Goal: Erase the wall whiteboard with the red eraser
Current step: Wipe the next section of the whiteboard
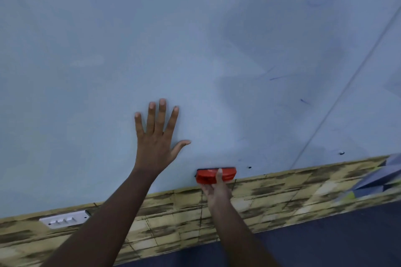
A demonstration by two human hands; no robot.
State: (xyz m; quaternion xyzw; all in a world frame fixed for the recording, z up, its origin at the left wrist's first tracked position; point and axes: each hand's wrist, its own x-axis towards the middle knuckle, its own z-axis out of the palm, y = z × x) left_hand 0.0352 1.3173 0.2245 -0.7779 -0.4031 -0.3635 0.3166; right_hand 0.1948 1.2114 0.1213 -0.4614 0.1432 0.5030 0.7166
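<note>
One red eraser (216,175), two hands

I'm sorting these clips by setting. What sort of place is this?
Probably a classroom or office: a large wall whiteboard with faint blue marker traces, a white switch plate on the patterned wall below it. The right hand holds a red eraser; the left hand lies flat on the board.

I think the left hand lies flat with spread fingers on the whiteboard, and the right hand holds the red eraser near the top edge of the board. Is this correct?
Not quite. In the head view the right hand holds the red eraser near the bottom edge of the whiteboard, not the top. The left hand does lie flat with spread fingers.
</note>
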